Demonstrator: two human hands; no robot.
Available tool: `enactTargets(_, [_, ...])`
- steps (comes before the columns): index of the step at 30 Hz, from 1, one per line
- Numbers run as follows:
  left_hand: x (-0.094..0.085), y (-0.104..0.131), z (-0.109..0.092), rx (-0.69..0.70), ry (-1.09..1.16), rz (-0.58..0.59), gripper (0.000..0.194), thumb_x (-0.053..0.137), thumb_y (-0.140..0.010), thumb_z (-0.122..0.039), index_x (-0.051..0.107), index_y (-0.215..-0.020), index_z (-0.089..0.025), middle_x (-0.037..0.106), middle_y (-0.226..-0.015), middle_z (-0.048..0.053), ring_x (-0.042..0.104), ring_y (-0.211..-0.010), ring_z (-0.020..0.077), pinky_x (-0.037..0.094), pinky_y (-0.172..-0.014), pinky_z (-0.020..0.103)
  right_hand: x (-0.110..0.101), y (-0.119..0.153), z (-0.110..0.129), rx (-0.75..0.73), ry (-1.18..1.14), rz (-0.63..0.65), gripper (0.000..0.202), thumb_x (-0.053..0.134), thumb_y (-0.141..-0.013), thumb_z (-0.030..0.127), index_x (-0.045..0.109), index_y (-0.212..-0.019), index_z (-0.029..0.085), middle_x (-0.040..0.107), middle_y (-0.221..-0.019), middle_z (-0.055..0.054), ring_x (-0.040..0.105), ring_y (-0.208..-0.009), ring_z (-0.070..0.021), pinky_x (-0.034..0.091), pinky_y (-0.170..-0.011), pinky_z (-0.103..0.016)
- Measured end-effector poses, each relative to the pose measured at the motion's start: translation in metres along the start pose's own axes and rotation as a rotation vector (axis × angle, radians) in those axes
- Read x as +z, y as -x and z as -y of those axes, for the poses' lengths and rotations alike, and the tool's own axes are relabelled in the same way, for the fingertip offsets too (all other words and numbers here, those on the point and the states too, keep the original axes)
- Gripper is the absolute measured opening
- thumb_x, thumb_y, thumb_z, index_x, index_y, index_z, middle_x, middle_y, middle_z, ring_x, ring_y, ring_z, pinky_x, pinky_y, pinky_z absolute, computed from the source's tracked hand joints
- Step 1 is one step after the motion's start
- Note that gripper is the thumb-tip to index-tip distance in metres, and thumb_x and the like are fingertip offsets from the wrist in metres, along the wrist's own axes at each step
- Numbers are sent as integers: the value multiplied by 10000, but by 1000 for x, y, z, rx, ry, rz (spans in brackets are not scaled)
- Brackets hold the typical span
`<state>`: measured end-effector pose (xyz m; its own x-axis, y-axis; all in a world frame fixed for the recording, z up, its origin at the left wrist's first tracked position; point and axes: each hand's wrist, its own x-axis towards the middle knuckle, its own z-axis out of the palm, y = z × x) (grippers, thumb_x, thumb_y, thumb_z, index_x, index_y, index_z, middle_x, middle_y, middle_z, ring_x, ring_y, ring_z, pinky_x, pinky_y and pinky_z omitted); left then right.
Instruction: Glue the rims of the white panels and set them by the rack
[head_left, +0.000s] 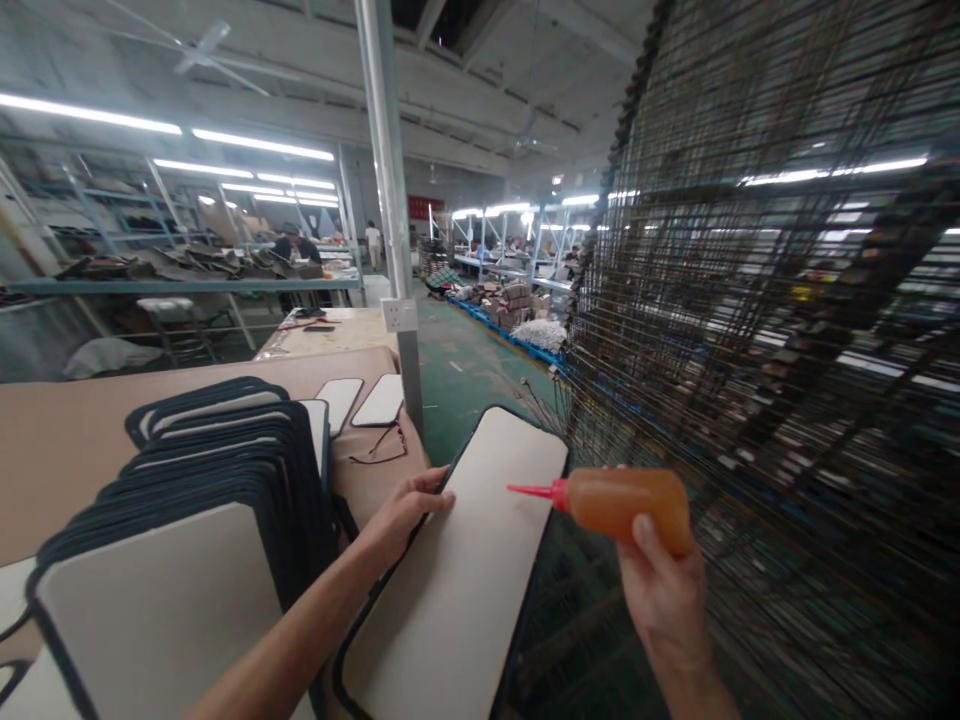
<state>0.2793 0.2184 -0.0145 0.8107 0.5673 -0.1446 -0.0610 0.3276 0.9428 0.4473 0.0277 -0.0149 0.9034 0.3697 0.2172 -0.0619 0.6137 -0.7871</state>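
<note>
A long white panel with rounded corners and a dark edge (465, 570) is tilted up in front of me. My left hand (412, 510) grips its left edge, thumb on the white face and fingers behind. In my right hand (664, 590) is a squeeze bottle of amber liquid (626, 500), lying almost level. Its red nozzle (532, 491) points left over the upper part of the panel; whether the tip touches the surface I cannot tell. Left of the panel, a thick row of similar dark-edged panels (165, 610) leans on the table.
The brown-covered table (67, 430) carries eyeglasses (390, 445) and two small white panels (381, 400) near a metal post (390, 180). A tall wire rack (750, 300) stands close on the right. People are at the far tables.
</note>
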Motion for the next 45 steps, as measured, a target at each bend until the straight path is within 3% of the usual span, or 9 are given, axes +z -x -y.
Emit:
enactTargets(4, [10, -2, -1, -21, 36, -62, 582, 636, -581, -127, 598, -1162, -139, 707, -862, 60, 616, -595, 169, 439, -553, 244, 6, -18, 0, -16, 16, -17, 512, 731, -629, 272, 570, -1111, 213, 657, -1007, -27, 609, -901, -171, 457, -872, -314])
enactTargets(10, [7, -7, -1, -64, 73, -215, 669, 638, -547, -103, 555, -1210, -127, 710, -836, 78, 625, -598, 189, 436, -516, 246, -4, 37, -16, 241, 2, 108, 488, 751, -597, 235, 599, -1059, 201, 674, -933, -60, 625, -887, -224, 496, -807, -356])
enactTargets(15, [7, 5, -5, -49, 98, -99, 587, 631, -567, -100, 601, -1152, -137, 710, -840, 71, 616, -565, 174, 433, -496, 242, -2, -9, -2, 28, -34, -43, 471, 736, -616, 250, 594, -1064, 226, 661, -898, 7, 604, -847, -153, 452, -857, -298])
enactTargets(18, [8, 7, -7, -50, 148, -109, 586, 651, -568, -99, 600, -1151, -138, 710, -842, 73, 626, -585, 178, 448, -517, 247, -4, -24, 0, 15, -37, -56, 431, 725, -630, 266, 606, -1042, 228, 663, -899, 16, 598, -853, -138, 454, -832, -256])
enactTargets(25, [-3, 0, -1, -93, 160, -260, 643, 652, -558, -68, 557, -1192, -110, 711, -820, 93, 642, -606, 192, 471, -538, 256, -14, 31, -21, 290, -10, 46, 517, 777, -556, 259, 608, -1042, 212, 679, -850, -38, 630, -813, -198, 508, -723, -303])
enactTargets(31, [3, 4, -5, -75, 116, -135, 616, 638, -560, -91, 586, -1173, -130, 710, -861, 82, 638, -594, 197, 449, -500, 251, 13, -17, -13, 58, -46, 25, 425, 748, -605, 266, 610, -1004, 217, 638, -818, 28, 595, -794, -123, 468, -780, -241])
enactTargets(38, [-3, -9, -4, -74, 114, -241, 647, 614, -572, -77, 547, -1215, -115, 713, -834, 83, 636, -600, 201, 471, -530, 274, 11, 29, -30, 273, 5, 153, 525, 759, -578, 236, 584, -1072, 204, 662, -951, -68, 615, -881, -212, 486, -805, -349])
enactTargets(43, [-8, -17, 2, -101, 119, -243, 659, 628, -567, -72, 550, -1217, -148, 708, -892, 78, 646, -642, 194, 479, -563, 262, 17, 1, -24, 87, -1, 36, 434, 756, -581, 260, 608, -987, 213, 653, -872, -2, 599, -833, -159, 454, -851, -313])
enactTargets(45, [-10, -22, 4, -117, 135, -214, 648, 611, -578, -69, 549, -1218, -148, 708, -895, 79, 648, -651, 197, 482, -570, 263, 14, -4, -27, 92, 3, 1, 396, 758, -578, 261, 620, -947, 221, 655, -842, 14, 601, -805, -146, 462, -826, -292])
